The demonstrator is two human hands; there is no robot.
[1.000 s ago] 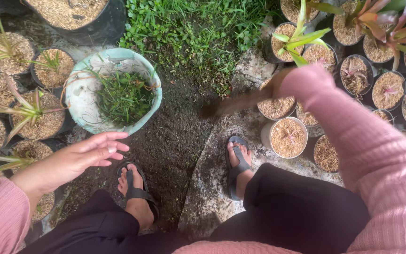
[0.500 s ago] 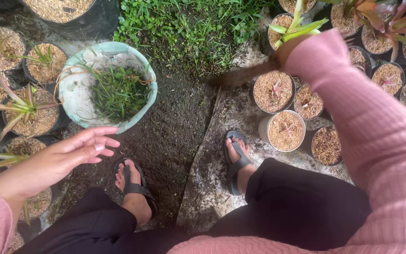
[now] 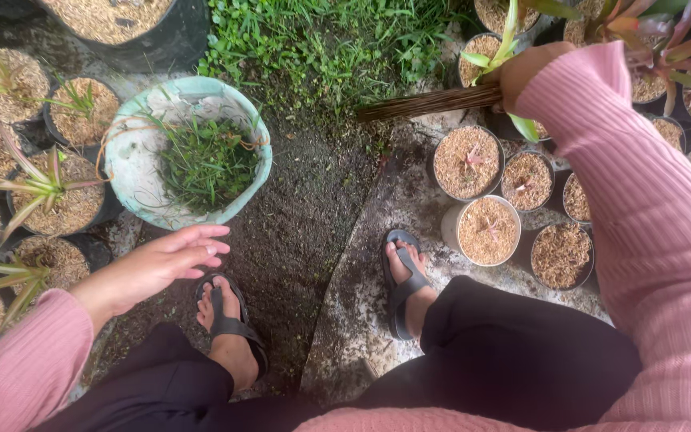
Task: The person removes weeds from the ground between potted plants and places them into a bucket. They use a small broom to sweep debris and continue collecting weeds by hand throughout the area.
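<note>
My right hand [image 3: 524, 70] is shut on a bundle of thin brown sticks, a small stick broom [image 3: 429, 103], which points left over the stone edge at the upper right. My left hand [image 3: 163, 262] hovers open with fingers spread, just below a pale green basin [image 3: 139, 172] that holds pulled green weeds [image 3: 205, 162]. Nothing lies in the left hand. Both arms wear pink ribbed sleeves. My feet in dark sandals [image 3: 404, 290] stand on bare soil and a stone slab.
Black pots filled with husk and small spiky plants [image 3: 37, 186] crowd the left side. Round pots of husk [image 3: 489, 230] cluster at the right, with red-green leafy plants behind. A patch of grass [image 3: 325, 44] grows at the top; dark soil [image 3: 305, 232] lies between my feet.
My right hand has lifted the stick broom up and to the right. The left hand has drifted slightly toward the basin. The view has shifted a little.
</note>
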